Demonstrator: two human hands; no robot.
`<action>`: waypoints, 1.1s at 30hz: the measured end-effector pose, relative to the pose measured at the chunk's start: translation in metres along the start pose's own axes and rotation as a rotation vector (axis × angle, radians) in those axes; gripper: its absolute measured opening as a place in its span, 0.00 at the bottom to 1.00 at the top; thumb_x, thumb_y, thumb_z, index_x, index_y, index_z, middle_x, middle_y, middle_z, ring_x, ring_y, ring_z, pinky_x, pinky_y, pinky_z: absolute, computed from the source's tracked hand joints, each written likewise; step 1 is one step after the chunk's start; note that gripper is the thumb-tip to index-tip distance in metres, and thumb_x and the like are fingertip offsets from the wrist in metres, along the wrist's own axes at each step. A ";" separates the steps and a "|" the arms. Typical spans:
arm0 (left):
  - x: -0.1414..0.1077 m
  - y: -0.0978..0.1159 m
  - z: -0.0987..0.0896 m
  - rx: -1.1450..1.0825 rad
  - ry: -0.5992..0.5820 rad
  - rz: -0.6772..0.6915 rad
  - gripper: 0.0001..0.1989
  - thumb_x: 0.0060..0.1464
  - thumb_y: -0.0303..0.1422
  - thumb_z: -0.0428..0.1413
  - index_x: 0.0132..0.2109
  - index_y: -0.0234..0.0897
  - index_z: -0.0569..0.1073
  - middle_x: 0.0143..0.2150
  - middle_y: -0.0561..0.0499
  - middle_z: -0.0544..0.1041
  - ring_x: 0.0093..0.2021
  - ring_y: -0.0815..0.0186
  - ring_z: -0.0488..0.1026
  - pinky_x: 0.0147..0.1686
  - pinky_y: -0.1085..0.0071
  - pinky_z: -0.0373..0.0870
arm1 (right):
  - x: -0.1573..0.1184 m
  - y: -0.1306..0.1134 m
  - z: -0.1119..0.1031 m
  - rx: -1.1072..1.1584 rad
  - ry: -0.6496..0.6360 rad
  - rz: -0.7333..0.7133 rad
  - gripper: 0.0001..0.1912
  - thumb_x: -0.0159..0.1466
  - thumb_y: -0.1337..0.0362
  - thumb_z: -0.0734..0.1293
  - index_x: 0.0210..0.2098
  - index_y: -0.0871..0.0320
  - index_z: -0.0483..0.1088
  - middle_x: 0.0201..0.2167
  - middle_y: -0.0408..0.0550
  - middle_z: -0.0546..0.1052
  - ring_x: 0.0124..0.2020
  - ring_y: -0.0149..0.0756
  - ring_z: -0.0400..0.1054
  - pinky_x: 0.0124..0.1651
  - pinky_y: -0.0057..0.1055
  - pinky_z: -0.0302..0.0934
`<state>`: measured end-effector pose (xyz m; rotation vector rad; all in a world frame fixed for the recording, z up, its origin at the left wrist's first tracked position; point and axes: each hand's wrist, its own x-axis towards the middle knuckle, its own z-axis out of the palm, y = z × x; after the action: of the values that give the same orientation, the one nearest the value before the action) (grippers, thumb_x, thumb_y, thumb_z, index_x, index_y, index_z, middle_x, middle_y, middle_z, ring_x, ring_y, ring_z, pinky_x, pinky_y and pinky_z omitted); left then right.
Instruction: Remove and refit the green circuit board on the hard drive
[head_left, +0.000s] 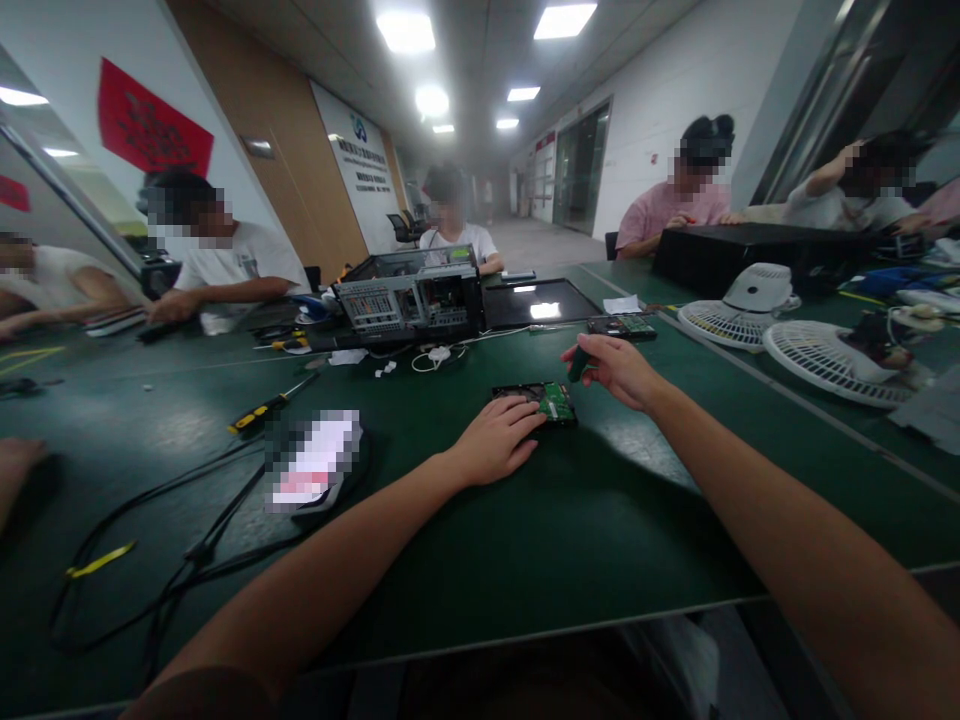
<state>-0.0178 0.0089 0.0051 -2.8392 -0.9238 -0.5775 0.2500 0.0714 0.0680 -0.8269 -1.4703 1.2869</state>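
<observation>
My left hand (499,438) lies palm down with its fingers stretched over a hard drive (556,398), whose green circuit board faces up. The fingers cover the drive's near left part. Just right of the drive and above the table, my right hand (616,370) is closed around a short dark green handle-like object (578,363). Its lower end stops above the table, apart from the drive. A second hard drive (622,327) with a green board lies farther back, beyond my right hand.
An opened computer case (409,300) stands behind, beside a flat dark panel (540,303). To the left are a yellow-black screwdriver (259,412), a blurred-out phone-like device (319,460) and black cables (199,550). White fan parts (731,320) lie right. Several people sit around the green table (600,560).
</observation>
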 end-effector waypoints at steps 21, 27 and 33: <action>0.000 0.001 -0.001 -0.006 0.009 0.008 0.24 0.69 0.37 0.54 0.68 0.39 0.68 0.68 0.41 0.71 0.70 0.49 0.62 0.68 0.46 0.63 | 0.001 0.002 0.000 0.107 -0.060 0.055 0.18 0.68 0.48 0.69 0.40 0.57 0.79 0.45 0.56 0.82 0.40 0.41 0.77 0.27 0.30 0.64; 0.000 0.003 -0.004 0.004 0.001 0.008 0.23 0.69 0.37 0.54 0.68 0.38 0.68 0.68 0.41 0.71 0.70 0.49 0.63 0.68 0.46 0.63 | 0.000 0.002 -0.002 0.057 -0.043 0.026 0.17 0.66 0.47 0.72 0.41 0.55 0.80 0.44 0.54 0.82 0.41 0.40 0.76 0.28 0.30 0.63; 0.001 0.002 -0.004 0.016 -0.006 0.009 0.23 0.70 0.38 0.52 0.68 0.37 0.68 0.68 0.41 0.71 0.71 0.49 0.62 0.69 0.46 0.62 | 0.001 0.003 -0.005 -0.011 0.008 0.008 0.18 0.65 0.46 0.73 0.39 0.54 0.82 0.42 0.52 0.82 0.36 0.36 0.73 0.27 0.29 0.61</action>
<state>-0.0172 0.0066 0.0087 -2.8309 -0.9113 -0.5582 0.2537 0.0746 0.0654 -0.8452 -1.4701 1.2815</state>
